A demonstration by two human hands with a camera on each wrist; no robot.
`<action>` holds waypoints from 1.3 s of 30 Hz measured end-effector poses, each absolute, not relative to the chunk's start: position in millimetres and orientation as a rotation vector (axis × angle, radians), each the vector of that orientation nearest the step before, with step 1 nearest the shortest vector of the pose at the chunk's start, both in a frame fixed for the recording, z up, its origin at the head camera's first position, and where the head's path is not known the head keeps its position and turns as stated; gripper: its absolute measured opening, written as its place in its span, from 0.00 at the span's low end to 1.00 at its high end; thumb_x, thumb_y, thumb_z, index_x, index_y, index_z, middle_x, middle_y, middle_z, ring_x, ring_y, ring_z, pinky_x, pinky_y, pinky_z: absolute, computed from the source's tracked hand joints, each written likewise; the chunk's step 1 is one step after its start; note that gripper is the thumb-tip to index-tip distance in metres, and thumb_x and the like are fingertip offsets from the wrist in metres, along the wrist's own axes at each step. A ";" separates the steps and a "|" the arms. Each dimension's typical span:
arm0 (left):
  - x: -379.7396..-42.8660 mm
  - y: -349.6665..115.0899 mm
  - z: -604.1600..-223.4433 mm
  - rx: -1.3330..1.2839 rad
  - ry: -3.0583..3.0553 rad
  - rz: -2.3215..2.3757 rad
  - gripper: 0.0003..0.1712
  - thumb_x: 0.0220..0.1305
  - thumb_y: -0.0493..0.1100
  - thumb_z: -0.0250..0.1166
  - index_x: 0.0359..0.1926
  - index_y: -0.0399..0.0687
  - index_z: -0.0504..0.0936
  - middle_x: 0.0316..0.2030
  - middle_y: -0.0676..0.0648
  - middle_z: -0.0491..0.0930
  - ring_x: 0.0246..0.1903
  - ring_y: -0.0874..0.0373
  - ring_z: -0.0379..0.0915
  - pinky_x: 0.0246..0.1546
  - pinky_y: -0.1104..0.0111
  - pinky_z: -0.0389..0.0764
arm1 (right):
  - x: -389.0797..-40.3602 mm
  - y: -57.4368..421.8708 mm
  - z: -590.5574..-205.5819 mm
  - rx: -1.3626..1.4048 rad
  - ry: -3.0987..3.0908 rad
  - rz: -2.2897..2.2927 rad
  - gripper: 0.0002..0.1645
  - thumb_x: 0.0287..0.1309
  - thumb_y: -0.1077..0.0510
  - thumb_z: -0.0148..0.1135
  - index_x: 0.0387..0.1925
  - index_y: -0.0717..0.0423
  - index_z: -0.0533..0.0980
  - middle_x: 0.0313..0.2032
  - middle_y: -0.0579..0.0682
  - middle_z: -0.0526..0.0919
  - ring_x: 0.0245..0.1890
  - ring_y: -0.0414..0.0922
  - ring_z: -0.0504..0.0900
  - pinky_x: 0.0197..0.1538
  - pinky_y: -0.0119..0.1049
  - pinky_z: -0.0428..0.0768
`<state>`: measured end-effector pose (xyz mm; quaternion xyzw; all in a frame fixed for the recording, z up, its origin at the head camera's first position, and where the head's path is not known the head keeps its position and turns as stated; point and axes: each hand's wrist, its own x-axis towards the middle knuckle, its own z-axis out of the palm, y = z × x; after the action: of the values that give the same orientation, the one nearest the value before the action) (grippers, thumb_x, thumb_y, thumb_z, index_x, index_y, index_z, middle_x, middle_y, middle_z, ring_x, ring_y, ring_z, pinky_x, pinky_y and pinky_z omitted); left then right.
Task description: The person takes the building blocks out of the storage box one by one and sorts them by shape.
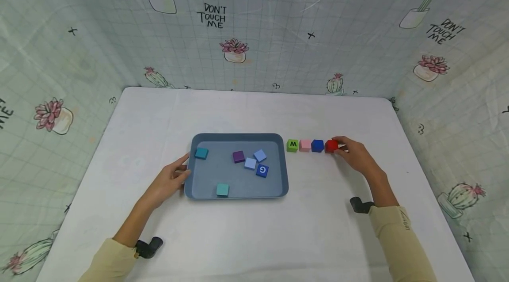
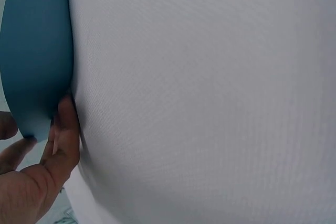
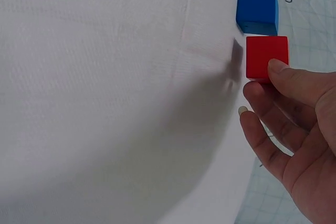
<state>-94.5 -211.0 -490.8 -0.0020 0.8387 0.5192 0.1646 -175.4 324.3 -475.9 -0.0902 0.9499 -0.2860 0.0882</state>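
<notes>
At the right end of a short row of blocks, my right hand [image 1: 356,156] pinches a red block [image 3: 260,56] between thumb and fingers. Directly beside it is a blue block [image 1: 317,146], followed leftward by a pink block [image 1: 305,145] and a green block [image 1: 292,145] marked W. My left hand [image 1: 169,183] holds the left side of a grey-blue tray [image 1: 236,196], its fingers at the rim and outer wall. Inside lie a teal block [image 1: 201,153], a turquoise block [image 1: 222,189], a purple block [image 1: 238,156], two light blue blocks [image 1: 250,163] and a blue block marked G [image 1: 262,170].
The tray and blocks stand on a white-covered table [image 1: 254,238]. Behind and at both sides hangs a patterned cloth [image 1: 270,21] with cactus drawings. A black wrist device [image 1: 149,247] sits on the left wrist, and another black device [image 1: 361,205] on the right.
</notes>
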 end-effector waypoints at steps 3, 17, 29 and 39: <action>-94.1 -211.2 -490.4 -0.002 2.378 1.493 0.34 0.70 0.38 0.53 0.73 0.44 0.50 0.57 0.29 0.63 0.53 0.38 0.69 0.40 0.61 0.81 | -178.0 328.5 -485.8 -0.254 2.828 -0.810 0.27 0.64 0.61 0.58 0.63 0.60 0.65 0.56 0.63 0.71 0.51 0.59 0.73 0.49 0.53 0.76; -94.7 -210.7 -489.4 -0.003 2.369 1.503 0.34 0.70 0.38 0.53 0.73 0.43 0.51 0.56 0.29 0.64 0.53 0.38 0.69 0.39 0.61 0.81 | -182.9 330.1 -496.0 -0.197 2.812 -0.768 0.28 0.64 0.61 0.57 0.64 0.59 0.64 0.57 0.62 0.71 0.52 0.57 0.74 0.52 0.53 0.74; -96.2 -211.6 -489.0 0.000 2.376 1.493 0.34 0.70 0.38 0.53 0.73 0.42 0.51 0.56 0.28 0.64 0.53 0.37 0.68 0.40 0.60 0.81 | -188.9 335.9 -508.1 -0.201 2.813 -0.778 0.28 0.64 0.63 0.56 0.64 0.59 0.63 0.57 0.63 0.70 0.52 0.59 0.73 0.53 0.55 0.73; -95.8 -212.3 -486.1 -0.018 2.372 1.493 0.34 0.69 0.37 0.53 0.72 0.42 0.51 0.56 0.28 0.64 0.52 0.38 0.69 0.38 0.61 0.81 | -176.4 313.8 -474.2 -0.130 2.773 -0.791 0.37 0.59 0.59 0.63 0.67 0.60 0.60 0.63 0.68 0.57 0.53 0.62 0.71 0.52 0.55 0.73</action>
<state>-95.8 -212.3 -486.1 -0.0064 0.8342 0.5250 0.1684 -176.4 313.8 -474.2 -0.0448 0.9529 -0.2718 0.1271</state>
